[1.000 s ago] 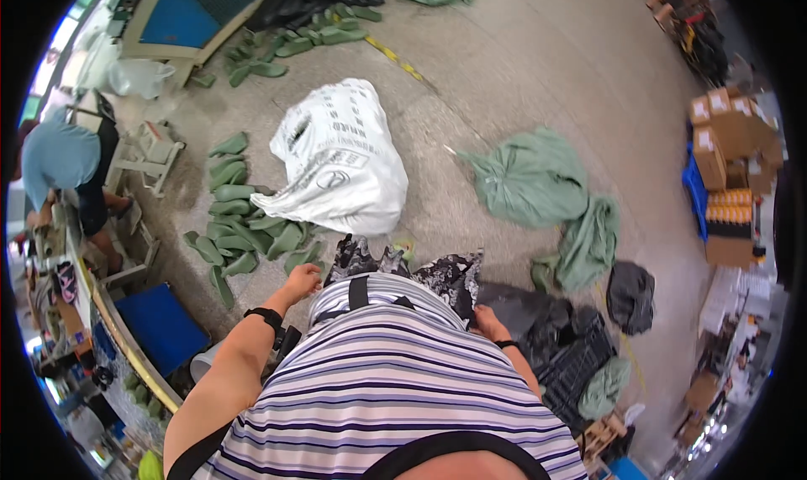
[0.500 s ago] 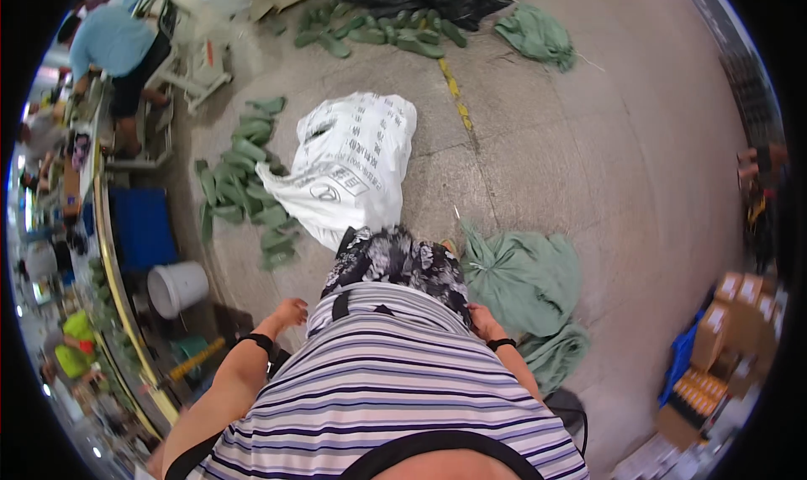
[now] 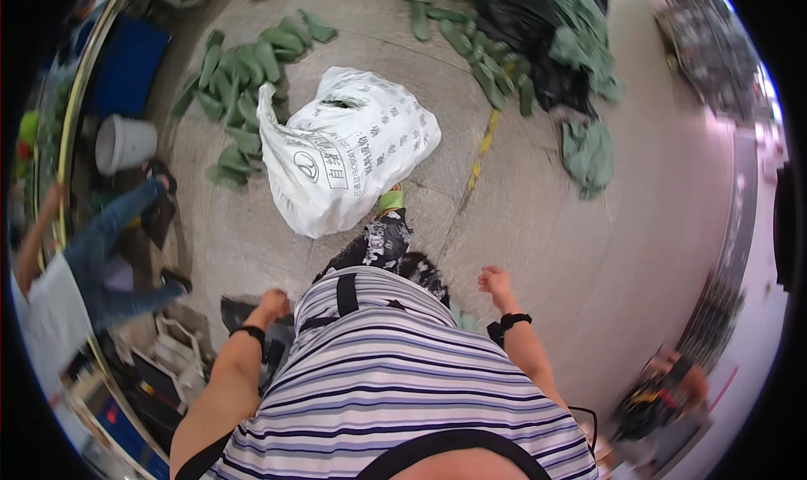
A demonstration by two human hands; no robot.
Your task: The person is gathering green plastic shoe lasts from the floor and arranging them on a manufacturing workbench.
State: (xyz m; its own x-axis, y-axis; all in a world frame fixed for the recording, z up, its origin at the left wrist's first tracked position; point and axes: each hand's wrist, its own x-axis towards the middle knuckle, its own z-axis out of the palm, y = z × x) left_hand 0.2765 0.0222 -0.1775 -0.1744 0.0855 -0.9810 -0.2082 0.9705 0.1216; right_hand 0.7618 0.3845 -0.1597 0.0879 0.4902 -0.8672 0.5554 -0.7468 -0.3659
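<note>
My left hand (image 3: 274,303) hangs by my left hip, its fingers curled in with nothing showing in them. Out to the right of my waist is my right hand (image 3: 494,282), loosely closed, also with nothing visible in it. Neither hand touches an object. On the floor ahead of my feet lies a big white woven sack (image 3: 340,156), bulging, with dark printing and a small hole near its far side. A pile of green foot-shaped pieces (image 3: 239,72) lies just beyond its left side. My foot in a green shoe (image 3: 391,199) is next to the sack.
More green foot-shaped pieces (image 3: 487,60) lie ahead, beside a black plastic sheet (image 3: 561,81) and a green cloth sack (image 3: 588,156). At left are a white bucket (image 3: 125,145), a blue bin (image 3: 128,65) and a seated person in jeans (image 3: 109,236). Yellow tape (image 3: 481,158) marks the floor.
My view has turned to the right and moved. My right hand has come away from my hip, out to the side. The green sacks beside me have mostly passed out of view.
</note>
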